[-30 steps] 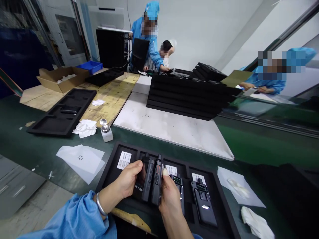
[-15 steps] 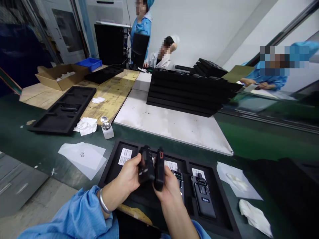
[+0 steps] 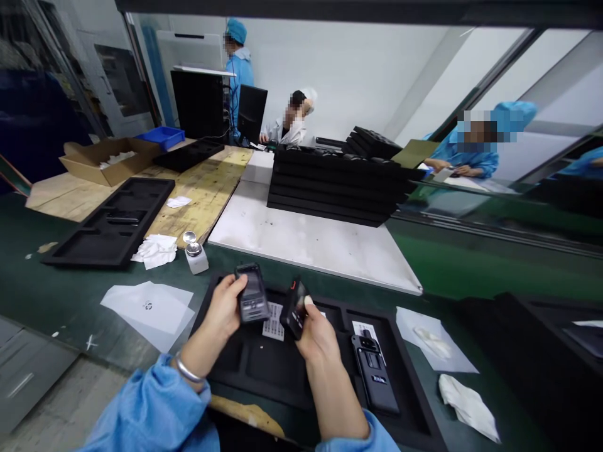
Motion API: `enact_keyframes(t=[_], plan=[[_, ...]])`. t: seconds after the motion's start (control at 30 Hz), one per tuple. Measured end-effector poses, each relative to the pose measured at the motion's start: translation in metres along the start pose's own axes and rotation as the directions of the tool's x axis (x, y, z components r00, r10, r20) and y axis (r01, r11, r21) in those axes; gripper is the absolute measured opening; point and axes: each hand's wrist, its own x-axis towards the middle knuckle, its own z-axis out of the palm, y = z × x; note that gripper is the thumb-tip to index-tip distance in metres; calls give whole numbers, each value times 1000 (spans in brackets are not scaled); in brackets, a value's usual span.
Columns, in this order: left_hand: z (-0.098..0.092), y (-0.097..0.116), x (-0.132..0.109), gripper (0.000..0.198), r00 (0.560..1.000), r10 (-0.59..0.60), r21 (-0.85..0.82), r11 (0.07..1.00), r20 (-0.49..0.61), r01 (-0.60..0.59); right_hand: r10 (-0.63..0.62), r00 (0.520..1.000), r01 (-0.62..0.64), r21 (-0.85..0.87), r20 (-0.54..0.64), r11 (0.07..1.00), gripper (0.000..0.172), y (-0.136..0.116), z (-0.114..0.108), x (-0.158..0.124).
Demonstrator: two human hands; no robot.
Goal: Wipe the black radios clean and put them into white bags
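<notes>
Both handheld devices [image 3: 255, 299] [image 3: 293, 314] have swung apart; the hands [image 3: 221, 312] [image 3: 320, 334] grip one each, above the black tray [image 3: 276, 367].

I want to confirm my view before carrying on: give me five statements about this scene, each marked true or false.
1. The left hand holds a handset. True.
2. The right hand holds nothing. False: the right hand holds a second handset.
3. The two held handsets touch. False: a gap shows between them.
4. A third handset lies in the tray below the hands. True.
5. A bangle is on the right wrist. False: the bangle circles the left wrist.
</notes>
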Motion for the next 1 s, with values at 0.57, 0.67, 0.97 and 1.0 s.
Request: enact_keyframes(t=[0.57, 0.67, 0.97, 1.0], plan=[[-3, -20, 32, 54, 820, 413, 913, -79, 395, -400, -290, 919, 237, -962, 267, -133, 52, -12, 86, -6], [-5, -28, 35, 49, 808, 442, 920, -138, 388, -366, -279, 903, 260, -933, 326, -247, 48, 0, 89, 0], [-4, -22, 7, 44, 741, 483, 883, -204, 466, -423, -396, 845, 339, -933, 359, -122, 51, -32, 35, -4], [2, -23, -3, 43, 739, 448, 863, -201, 502, -464, -432, 835, 322, -939, 340, -116, 51, -41, 12, -6]])
